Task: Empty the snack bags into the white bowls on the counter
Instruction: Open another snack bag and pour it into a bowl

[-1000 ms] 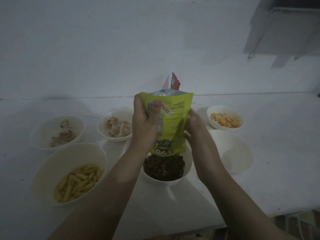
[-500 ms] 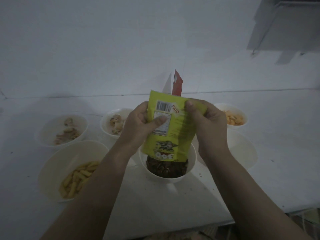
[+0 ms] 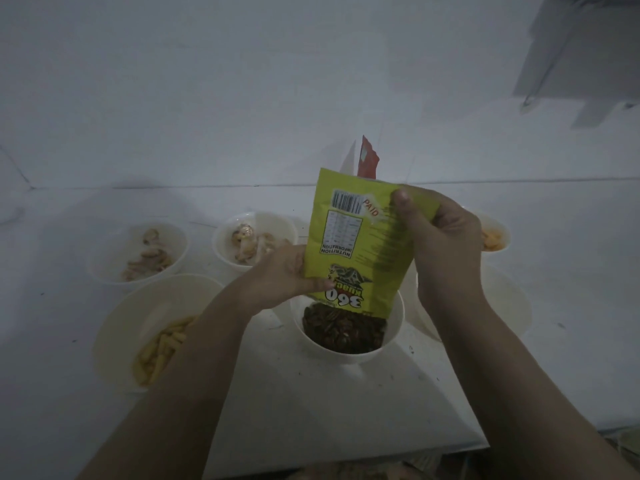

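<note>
Now yellow bag (image 3: 360, 244) upside-down btwn both hands, over seed bowl (image 3: 393, 336)

red packet (image 3: 367, 160) (mostly behind bag (image 3: 360, 244))

Dim room, bluish-grey light. Plain white wall (image 3: 242, 81) ran behind a white bench (image 3: 346, 403), meeting it at a straight seam. Grey box-like fixture (image 3: 581, 46) hung on the wall upper right. Bench surface carried small dark specks.
</note>
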Tool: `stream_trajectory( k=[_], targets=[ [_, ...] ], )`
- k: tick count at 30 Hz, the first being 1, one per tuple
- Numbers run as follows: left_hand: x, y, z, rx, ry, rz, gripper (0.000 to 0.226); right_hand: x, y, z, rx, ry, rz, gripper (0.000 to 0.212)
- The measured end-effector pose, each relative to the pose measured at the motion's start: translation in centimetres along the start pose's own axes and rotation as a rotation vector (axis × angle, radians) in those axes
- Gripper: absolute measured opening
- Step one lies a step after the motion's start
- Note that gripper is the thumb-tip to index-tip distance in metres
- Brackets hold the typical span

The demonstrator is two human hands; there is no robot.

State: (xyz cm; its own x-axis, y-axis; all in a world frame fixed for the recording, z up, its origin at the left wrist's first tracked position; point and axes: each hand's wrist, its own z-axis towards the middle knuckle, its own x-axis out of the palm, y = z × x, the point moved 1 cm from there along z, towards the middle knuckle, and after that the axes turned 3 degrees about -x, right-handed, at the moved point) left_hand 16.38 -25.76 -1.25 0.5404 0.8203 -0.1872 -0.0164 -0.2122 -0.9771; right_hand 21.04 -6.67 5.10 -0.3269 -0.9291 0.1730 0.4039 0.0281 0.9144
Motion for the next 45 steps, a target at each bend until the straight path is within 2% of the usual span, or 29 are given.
stream_trajectory(
  k=[3, 7, 11, 15, 18, 21, 23, 25, 27, 30, 33, 39, 42, 45],
  targets=[
    [0.4, -0.7, -0.1, 0.029, -0.035, -0.001, 0.038, 0.0, -0.4, -0.2, 0.008, 0.012, -0.029, 0.015],
    [0.7, -3.3, 0.3, 0.209, -0.239, -0.275, 0.026, 0.5, -1.0, -0.8, 0.031, 0.041, -0.08, 0.013],
    [1.2, -4.3, 1.1, 0.299, -0.356, -0.37, 0.014, 0.5, -1.0, -0.9, 0.034, 0.07, -0.044, 0.013],
    [1.4, -4.1, 1.7, 0.304, -0.45, -0.459, 0.012, 0.3, -2.0, -1.1, 0.15, 0.258, -0.167, 0.015],
    [1.2, -3.9, 1.7, 0.311, -0.487, -0.439, 0.013, -0.1, -3.4, -1.0, 0.219, 0.311, -0.269, 0.02],
    [0.3, -4.1, 1.8, 0.297, -0.551, -0.556, 0.015, -0.3, -4.6, -1.2, 0.307, 0.475, -0.42, 0.025],
    [-0.5, -3.9, 1.9, 0.297, -0.62, -0.654, 0.014, -0.3, -5.3, -1.5, 0.327, 0.512, -0.453, 0.024],
    [-1.5, -3.4, 2.0, 0.297, -0.696, -0.75, 0.012, -0.4, -5.7, -1.7, 0.314, 0.449, -0.42, 0.019],
    [-2.1, -2.9, 2.0, 0.271, -0.752, -0.757, 0.017, -0.7, -5.8, -1.9, 0.321, 0.339, -0.28, 0.017],
    [-1.5, -2.4, 2.1, 0.231, -0.717, -0.709, 0.021, -0.9, -5.3, -2.5, 0.313, 0.193, -0.065, 0.015],
    [0.8, -2.5, 2.8, 0.165, -0.667, -0.61, 0.015, -1.2, -4.3, -3.2, 0.306, 0.071, 0.092, 0.021],
    [6.8, -3.1, 5.1, 0.034, -0.483, -0.314, 0.029, -5.3, -2.0, -3.3, 0.17, -0.132, 0.047, 0.023],
    [10.5, -4.1, 7.0, 0.031, -0.373, -0.175, 0.03, -8.9, -0.6, -3.3, 0.106, -0.223, 0.014, 0.021],
    [15.8, -5.2, 8.7, 0.051, -0.265, -0.097, 0.041, -13.8, 1.1, -4.2, 0.051, -0.334, -0.007, 0.018]
  ],
)
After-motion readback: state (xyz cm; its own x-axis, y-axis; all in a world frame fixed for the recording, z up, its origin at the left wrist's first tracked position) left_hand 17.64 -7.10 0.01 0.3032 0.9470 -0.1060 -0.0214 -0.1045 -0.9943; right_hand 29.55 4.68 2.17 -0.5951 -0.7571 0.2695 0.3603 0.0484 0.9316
